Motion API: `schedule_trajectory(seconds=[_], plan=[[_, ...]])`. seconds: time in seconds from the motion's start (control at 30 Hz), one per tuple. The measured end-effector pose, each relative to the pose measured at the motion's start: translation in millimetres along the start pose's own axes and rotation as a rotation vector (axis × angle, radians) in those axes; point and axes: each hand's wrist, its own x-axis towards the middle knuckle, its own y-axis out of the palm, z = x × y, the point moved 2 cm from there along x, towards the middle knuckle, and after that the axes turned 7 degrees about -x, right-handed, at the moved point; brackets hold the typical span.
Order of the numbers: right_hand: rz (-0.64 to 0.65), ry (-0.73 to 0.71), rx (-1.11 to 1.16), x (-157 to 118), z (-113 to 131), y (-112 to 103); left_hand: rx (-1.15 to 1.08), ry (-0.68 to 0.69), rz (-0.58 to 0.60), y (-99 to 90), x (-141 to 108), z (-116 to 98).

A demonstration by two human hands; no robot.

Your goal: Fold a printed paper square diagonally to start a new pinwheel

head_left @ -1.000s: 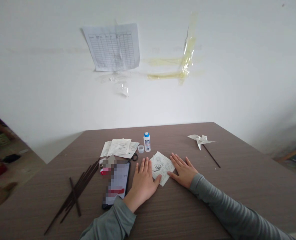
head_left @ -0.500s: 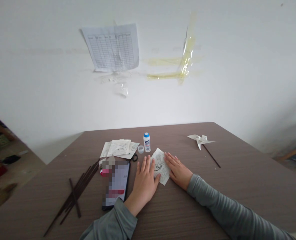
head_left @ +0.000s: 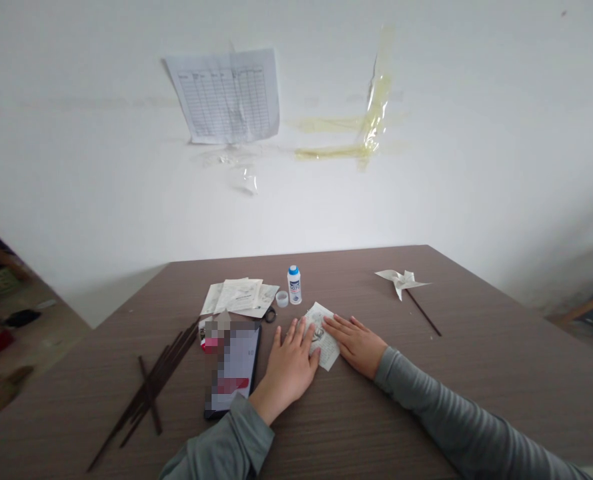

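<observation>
Now that the right hand (head_left: 355,345) has slid in toward the left, I see its flat fingers lying across the upper part of the printed paper square (head_left: 329,355), which has shifted with them and sits between both hands. Both hands are open and palm down, gripping nothing. The left hand (head_left: 289,368) rests on the tabletop with its thumb at the square's lower left edge. Just past the left fingertips lie small scissors (head_left: 270,315), a white bottle (head_left: 294,285) and a cap (head_left: 282,299), while a phone (head_left: 233,370) lies beside the left palm.
</observation>
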Motion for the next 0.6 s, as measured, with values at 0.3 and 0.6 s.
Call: schedule_trajectory(seconds=[0.3,0.6], plan=[[0.003,0.128,-0.03,-6.5,-18.2,-3.4,-0.116,-0.136,-0.034,-3.2,-0.1,14.1],[-0.052,0.185,-0.048,1.4,-23.1,13.6,-0.141,-0.149,-0.092,5.4,3.9,26.2]])
